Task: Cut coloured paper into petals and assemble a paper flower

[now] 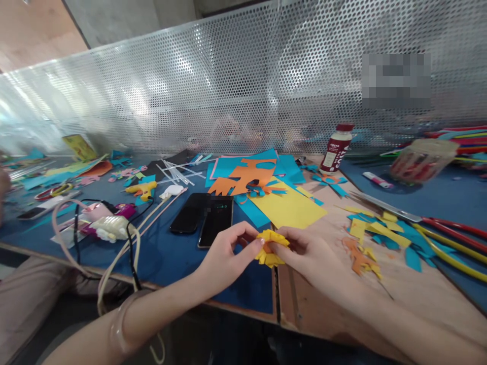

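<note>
A yellow paper flower [272, 257] with an orange middle is held up over the table's near edge. My left hand [228, 253] pinches its left side between thumb and fingers. On the other side, my right hand [310, 253] is closed on it, the thumb pressing near the orange centre. Some of my fingertips are hidden behind the petals. Just beyond the hands lie a yellow paper sheet [292, 205] and cut orange paper [253, 175]. Two phones, a black one [186, 213] and one with a lit screen [216, 223], lie close to my left hand.
Scissors with red handles [449, 225] and paper scraps [380, 228] lie at right. Behind them stand a drink bottle [335, 149] and a tilted clear jar [422, 159]. At left are a yellow glue gun [142, 190] and tangled cables [110, 228]. A perforated metal screen [236, 76] borders the back.
</note>
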### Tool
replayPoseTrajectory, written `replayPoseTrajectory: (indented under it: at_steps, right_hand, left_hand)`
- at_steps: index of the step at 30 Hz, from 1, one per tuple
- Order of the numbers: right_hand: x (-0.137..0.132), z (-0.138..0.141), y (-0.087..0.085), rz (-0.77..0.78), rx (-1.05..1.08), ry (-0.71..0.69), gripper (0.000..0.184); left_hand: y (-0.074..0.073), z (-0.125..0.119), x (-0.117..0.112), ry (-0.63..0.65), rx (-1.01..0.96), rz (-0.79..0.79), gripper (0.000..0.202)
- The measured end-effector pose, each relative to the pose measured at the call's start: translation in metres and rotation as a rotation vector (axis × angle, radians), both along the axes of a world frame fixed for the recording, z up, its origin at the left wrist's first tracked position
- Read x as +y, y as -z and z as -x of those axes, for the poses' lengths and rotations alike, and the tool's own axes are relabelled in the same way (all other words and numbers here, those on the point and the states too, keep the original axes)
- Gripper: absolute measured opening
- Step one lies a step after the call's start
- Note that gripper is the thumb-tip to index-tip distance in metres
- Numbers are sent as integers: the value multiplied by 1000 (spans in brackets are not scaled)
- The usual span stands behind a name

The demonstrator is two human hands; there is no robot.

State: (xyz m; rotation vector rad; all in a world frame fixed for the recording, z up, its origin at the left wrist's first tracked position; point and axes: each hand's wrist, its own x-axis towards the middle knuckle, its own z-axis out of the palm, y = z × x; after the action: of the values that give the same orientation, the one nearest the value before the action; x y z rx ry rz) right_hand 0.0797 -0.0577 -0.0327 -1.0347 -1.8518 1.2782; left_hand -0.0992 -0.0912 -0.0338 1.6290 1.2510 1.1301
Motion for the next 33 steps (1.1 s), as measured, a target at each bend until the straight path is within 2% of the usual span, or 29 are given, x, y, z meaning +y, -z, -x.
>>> replayPoseTrajectory:
  at_steps: [8, 17, 23, 28, 33]
  right_hand:
    - [1, 2, 4, 6, -2, 32, 21]
    - [-2, 2, 1, -28, 6, 10, 26]
    - [-1, 1, 0, 24, -18, 8, 28]
    - [0, 2, 0, 35, 4, 15, 29]
    - [0, 2, -2, 35, 3, 24, 32]
  left_hand:
    - [0, -1, -2, 6, -16, -8, 19]
    - [1, 0, -2, -17, 83, -45, 17]
    - [2, -1, -3, -28, 81, -76, 16]
    - [9, 0, -3, -74, 135, -212, 11]
    - [13, -1, -4, -104, 190, -280, 27]
